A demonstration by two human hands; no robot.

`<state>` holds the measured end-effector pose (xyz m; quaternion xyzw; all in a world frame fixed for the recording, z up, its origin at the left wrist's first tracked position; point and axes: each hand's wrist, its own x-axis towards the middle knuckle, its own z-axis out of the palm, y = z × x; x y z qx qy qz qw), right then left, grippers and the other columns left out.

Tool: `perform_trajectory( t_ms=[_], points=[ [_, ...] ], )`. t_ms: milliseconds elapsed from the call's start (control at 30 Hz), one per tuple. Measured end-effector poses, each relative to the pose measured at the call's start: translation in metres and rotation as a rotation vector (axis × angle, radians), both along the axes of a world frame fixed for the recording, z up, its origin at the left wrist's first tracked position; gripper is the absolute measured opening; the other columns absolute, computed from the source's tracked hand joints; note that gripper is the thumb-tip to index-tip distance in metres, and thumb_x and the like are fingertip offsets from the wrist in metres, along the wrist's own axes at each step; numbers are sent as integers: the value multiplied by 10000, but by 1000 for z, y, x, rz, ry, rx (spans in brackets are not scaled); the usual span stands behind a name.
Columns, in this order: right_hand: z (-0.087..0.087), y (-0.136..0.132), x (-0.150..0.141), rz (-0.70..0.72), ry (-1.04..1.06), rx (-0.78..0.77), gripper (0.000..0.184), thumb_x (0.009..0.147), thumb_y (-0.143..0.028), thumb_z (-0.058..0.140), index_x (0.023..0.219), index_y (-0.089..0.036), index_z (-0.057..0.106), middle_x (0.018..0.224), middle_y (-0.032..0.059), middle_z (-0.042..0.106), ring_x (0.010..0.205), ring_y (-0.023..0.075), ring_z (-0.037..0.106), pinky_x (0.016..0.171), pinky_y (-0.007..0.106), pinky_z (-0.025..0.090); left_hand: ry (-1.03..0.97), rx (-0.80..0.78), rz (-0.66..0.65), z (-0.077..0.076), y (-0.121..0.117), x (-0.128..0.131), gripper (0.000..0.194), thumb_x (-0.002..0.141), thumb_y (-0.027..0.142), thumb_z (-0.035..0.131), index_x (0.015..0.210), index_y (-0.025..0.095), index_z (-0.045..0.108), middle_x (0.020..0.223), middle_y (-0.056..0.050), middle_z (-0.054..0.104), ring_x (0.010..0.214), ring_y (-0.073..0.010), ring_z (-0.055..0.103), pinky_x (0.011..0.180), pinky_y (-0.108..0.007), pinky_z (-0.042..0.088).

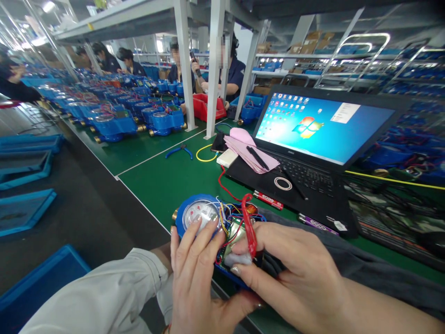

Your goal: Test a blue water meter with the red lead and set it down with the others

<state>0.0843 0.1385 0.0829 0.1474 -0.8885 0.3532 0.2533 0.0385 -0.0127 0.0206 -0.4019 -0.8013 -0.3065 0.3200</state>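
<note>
One round-dialled blue meter (203, 211) is spanned by the left hand (200, 273), palm down, grip wide; one pale soft lump (239, 260) is pinched by the curled right hand (295, 269).

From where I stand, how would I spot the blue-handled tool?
Find the open laptop on the green bench. Left of it, past the yellow cable loop, lies the tool. Unlike the bulky blue meters behind it, it is slim, with two curved handles spread apart.

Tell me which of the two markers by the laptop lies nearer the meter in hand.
The red marker: it lies just beyond the meter, while the purple marker lies farther right along the laptop.
</note>
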Motion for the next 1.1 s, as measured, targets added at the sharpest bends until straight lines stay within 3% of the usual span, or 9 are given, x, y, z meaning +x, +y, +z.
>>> perform_trajectory(
  t_ms=[400, 567, 800, 1100],
  points=[
    [3, -2, -2, 23, -36, -28, 93, 791, -92, 521, 753, -165, 563, 668, 2, 614, 577, 106, 553, 544, 208, 433, 29, 23, 12, -2, 1, 0, 618, 750, 552, 613, 1093, 41, 552, 1101, -179, 609, 1230, -284, 432, 1150, -475, 138],
    [2, -3, -4, 30, -82, -1, 154, 797, -105, 487, 657, -170, 495, 595, -26, 511, 532, 90, 472, 519, 211, 376, 62, -39, 1, -6, -4, -5, 663, 701, 533, 663, 1127, 39, 541, 1145, -183, 586, 1234, -295, 422, 1154, -482, 121],
    [2, -5, -6, 14, -21, 66, 139, 783, -86, 464, 682, -180, 481, 616, -25, 509, 550, 100, 447, 500, 220, 342, 101, -58, -15, -12, -9, -11, 537, 693, 260, 609, 1185, 63, 524, 1174, -147, 575, 1232, -283, 426, 1158, -476, 123],
    [4, -6, -8, -40, 55, 158, 174, 827, -93, 446, 682, -186, 478, 620, -17, 516, 548, 108, 448, 495, 227, 352, 84, -32, 2, -9, -5, -12, 560, 689, 325, 625, 1185, 86, 523, 1183, -139, 579, 1203, -280, 459, 1153, -462, 157]
  ],
)
